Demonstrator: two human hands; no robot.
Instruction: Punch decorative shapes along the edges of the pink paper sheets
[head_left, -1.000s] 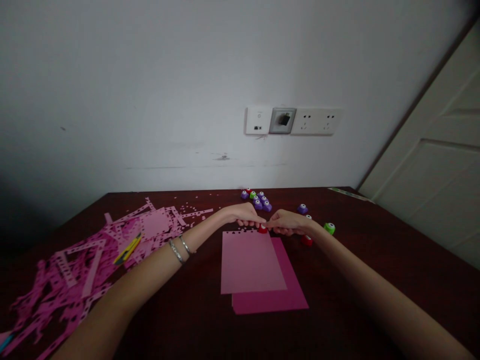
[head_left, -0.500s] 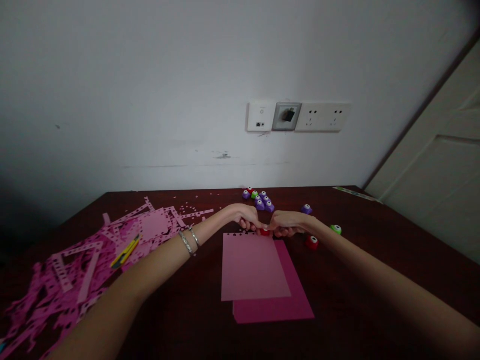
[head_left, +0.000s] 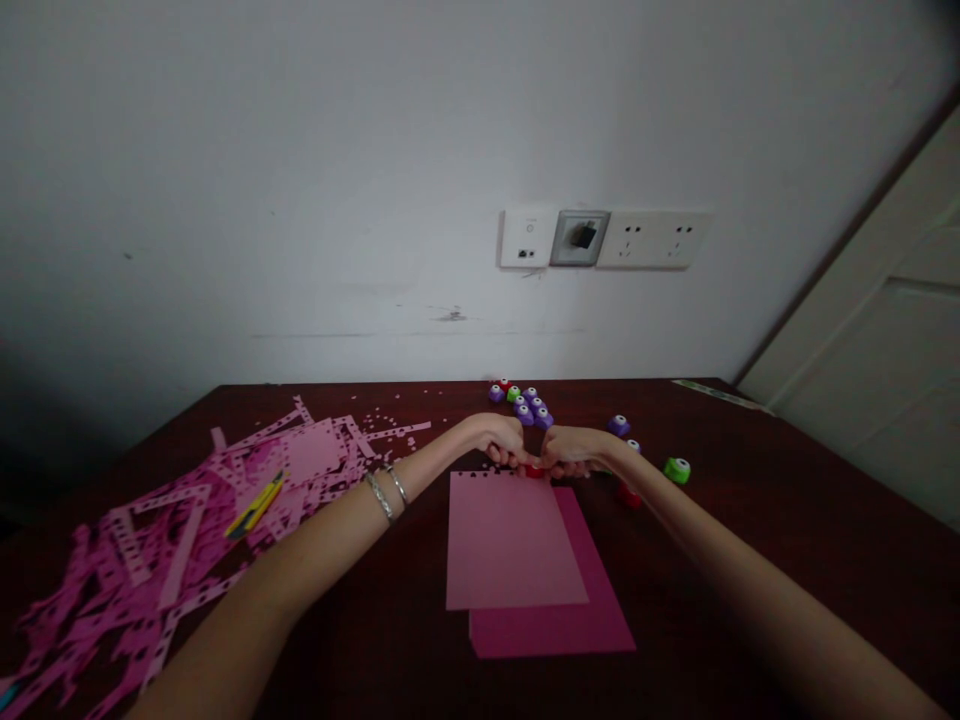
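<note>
My left hand (head_left: 504,438) and my right hand (head_left: 574,450) meet at the far edge of a light pink paper sheet (head_left: 514,545). Both are closed, with their thumbs pressed together on a small red paper punch (head_left: 534,471), mostly hidden under them. The punch sits on the sheet's top edge, where a row of small punched holes shows to its left. Under the light sheet lie darker magenta sheets (head_left: 555,630), sticking out to the right and nearer me.
Cut pink paper strips (head_left: 172,540) are heaped at the left, with a yellow utility knife (head_left: 256,503) on top. Several purple punches (head_left: 532,408) cluster behind my hands. A green punch (head_left: 677,470) and a partly hidden red one stand by my right forearm. A wall with sockets (head_left: 652,240) rises behind.
The whole view has shifted slightly. Both hands stay at the red punch, and my thumbs now cover its white top. My right forearm hides more of the other red punch.
</note>
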